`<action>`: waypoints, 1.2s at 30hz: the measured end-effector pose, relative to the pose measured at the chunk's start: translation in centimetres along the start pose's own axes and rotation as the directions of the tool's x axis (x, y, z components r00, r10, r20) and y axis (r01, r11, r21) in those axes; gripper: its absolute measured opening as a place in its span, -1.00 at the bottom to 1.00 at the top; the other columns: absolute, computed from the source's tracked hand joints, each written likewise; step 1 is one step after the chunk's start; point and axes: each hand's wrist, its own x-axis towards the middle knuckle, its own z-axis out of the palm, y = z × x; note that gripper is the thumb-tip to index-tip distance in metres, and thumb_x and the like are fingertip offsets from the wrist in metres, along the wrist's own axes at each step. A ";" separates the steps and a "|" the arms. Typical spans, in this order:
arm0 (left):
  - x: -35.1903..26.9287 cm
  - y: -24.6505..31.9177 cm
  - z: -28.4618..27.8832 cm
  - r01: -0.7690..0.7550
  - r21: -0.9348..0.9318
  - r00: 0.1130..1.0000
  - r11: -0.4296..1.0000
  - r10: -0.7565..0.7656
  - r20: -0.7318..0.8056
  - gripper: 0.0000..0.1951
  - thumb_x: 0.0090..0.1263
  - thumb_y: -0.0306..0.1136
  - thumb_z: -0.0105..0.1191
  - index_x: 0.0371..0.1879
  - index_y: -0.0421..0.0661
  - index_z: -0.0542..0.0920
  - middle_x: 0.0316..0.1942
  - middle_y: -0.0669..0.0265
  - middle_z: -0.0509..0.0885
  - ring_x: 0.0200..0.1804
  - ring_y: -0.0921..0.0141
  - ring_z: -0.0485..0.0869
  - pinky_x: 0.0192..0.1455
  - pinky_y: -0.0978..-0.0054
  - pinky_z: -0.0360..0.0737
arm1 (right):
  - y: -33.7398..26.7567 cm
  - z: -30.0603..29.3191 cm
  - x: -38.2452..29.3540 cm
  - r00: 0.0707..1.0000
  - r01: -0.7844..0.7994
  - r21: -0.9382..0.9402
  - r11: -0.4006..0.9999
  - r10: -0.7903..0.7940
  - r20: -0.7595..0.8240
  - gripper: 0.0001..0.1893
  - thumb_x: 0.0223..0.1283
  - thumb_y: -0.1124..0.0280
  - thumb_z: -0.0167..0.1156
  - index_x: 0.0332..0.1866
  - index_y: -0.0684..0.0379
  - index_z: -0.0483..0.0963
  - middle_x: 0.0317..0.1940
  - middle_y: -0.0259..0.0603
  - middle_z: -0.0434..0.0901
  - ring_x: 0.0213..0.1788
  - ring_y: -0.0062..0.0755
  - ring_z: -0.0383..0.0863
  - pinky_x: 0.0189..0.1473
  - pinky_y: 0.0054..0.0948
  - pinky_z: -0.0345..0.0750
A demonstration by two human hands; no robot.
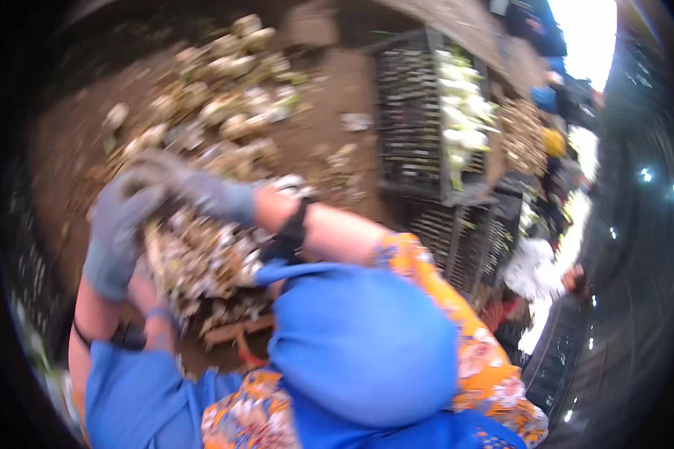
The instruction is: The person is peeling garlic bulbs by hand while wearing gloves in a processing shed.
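Note:
My left hand [118, 230], in a grey-blue glove, reaches up from the lower left with its fingers curled. My right hand [202, 188], gloved alike, comes across from the right, and its fingertips meet those of the left. Blur and the gloves hide whether anything is between the fingers. Just beyond both hands lies a loose heap of pale bulbs [230, 115], apparently garlic, on bare soil [73, 151]. Below the hands is a mound of dry papery skins [202, 255], whitish with purple tints.
At the right stands a black slatted plastic crate [407, 112], with white bulbs with green stems [460, 112] beside its slats. More crates [432, 236] stand below it. Other people [539, 269] are along the right. Blue cloth [365, 342] covers my lap.

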 end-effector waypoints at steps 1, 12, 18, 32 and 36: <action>-0.2 0.2 0.4 0.016 0.013 0.999 1.000 -0.016 -0.040 -0.68 0.34 -0.19 0.14 -0.20 -0.25 0.63 -0.29 0.34 0.65 -0.22 0.52 0.59 -0.14 0.57 0.54 | -0.1 -0.2 0.0 0.997 -0.073 0.024 0.997 0.073 0.000 -0.36 0.52 -0.04 -0.17 0.51 0.16 0.10 0.46 0.05 0.16 0.55 -0.06 0.04 0.53 -0.22 0.03; -0.4 0.3 2.4 -0.023 -0.169 0.999 0.985 0.014 -0.052 -0.60 0.15 -0.05 0.25 -0.30 -0.16 0.54 -0.31 0.32 0.63 -0.27 0.50 0.59 -0.18 0.57 0.53 | -2.0 -1.7 1.4 0.978 -0.161 0.300 0.940 0.193 -0.080 0.00 0.24 -0.07 0.28 0.53 0.32 -0.09 0.50 0.19 0.06 0.56 -0.06 0.02 0.53 -0.22 0.04; -0.1 -0.6 0.8 -0.049 -0.103 0.998 0.994 0.051 0.019 -0.83 0.35 -0.31 0.19 -0.27 -0.17 0.65 -0.35 0.39 0.64 -0.35 0.57 0.55 -0.21 0.62 0.50 | -3.6 0.7 0.6 0.937 -0.197 0.850 0.488 0.350 0.016 0.10 0.15 -0.54 -0.13 0.57 0.15 -0.07 0.32 -0.11 0.34 0.34 -0.23 0.36 0.25 -0.28 0.43; 2.1 -3.8 -2.7 -0.114 -0.523 0.970 0.845 -0.020 -0.243 -0.65 0.35 -0.51 0.08 0.11 -0.32 0.48 -0.01 0.17 0.59 0.05 0.36 0.60 0.26 0.39 0.52 | -1.0 -0.2 -0.9 0.760 -0.354 0.485 0.800 0.548 -0.350 -0.56 0.43 0.28 0.14 0.29 0.28 0.39 -0.03 -0.28 0.61 -0.09 -0.58 0.56 -0.01 -0.59 0.53; 1.2 -3.3 -1.9 -0.033 -0.078 0.997 0.996 0.027 -0.069 -0.42 0.19 -0.49 0.16 0.27 -0.25 0.41 0.06 0.24 0.57 0.15 0.43 0.55 0.29 0.42 0.49 | -0.7 -0.4 -0.2 0.867 -0.211 0.647 0.732 0.447 -0.222 -0.71 0.40 0.29 0.19 0.06 0.27 0.47 -0.16 -0.30 0.60 -0.23 -0.66 0.52 -0.17 -0.62 0.49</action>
